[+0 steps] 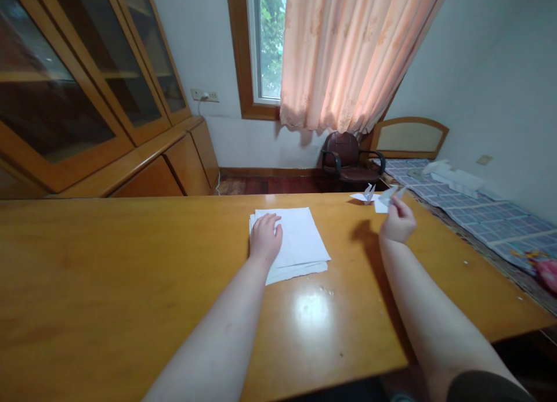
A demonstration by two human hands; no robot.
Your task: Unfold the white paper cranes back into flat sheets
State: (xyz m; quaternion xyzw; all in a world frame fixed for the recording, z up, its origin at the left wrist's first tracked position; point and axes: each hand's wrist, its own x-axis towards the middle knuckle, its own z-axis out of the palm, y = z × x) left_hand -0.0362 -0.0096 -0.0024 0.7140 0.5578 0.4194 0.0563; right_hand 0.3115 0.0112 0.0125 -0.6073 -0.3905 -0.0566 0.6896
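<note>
- The table (130,274) gave a flat base.
- The paper stack (302,236) lay mid-table, edges uneven; squaring it seemed worthwhile.
- The left hand (266,236) rested on the stack, fingers loosely curled, gripping nothing; light pressure probably steadied it best.
- The right hand (397,221) pinched a paper bird (384,198) near the table's far right; a gentle hold likely spared the folds.
- Another bird (369,194) sat just beside it, seemingly needing clearance.

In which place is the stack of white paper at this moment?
In the head view, the paper stack lies near the middle, toward the far edge of the table, with the left hand on its left side.
</note>
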